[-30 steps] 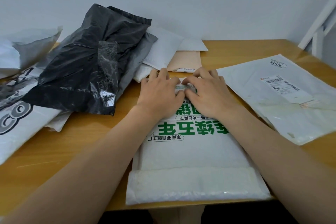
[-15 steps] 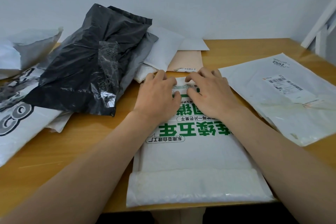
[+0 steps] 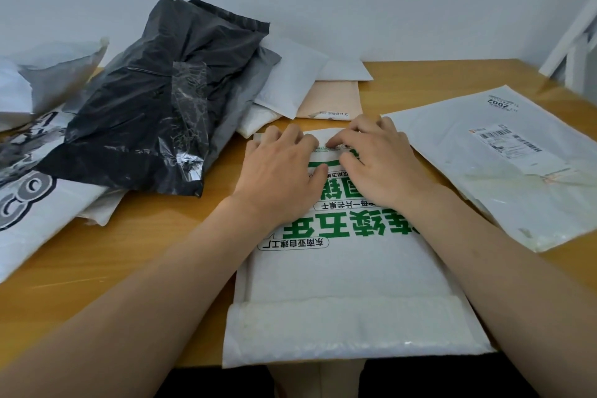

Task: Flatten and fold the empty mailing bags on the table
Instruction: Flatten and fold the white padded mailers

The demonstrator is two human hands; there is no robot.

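A person's left hand (image 3: 280, 168) and right hand (image 3: 379, 161) press side by side, fingers extended and grasping nothing, on the far end of a white padded mailer with green print (image 3: 349, 271) lying on the wooden table (image 3: 106, 255). Its flap end overhangs the near edge, so a hard push could probably slide it off. Trapped air may also spring the padding back.

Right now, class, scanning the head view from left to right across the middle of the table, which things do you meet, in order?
Black plastic bag → left hand → right hand → white mailing bag with a barcode label. Both hands press on the green-printed padded mailer.
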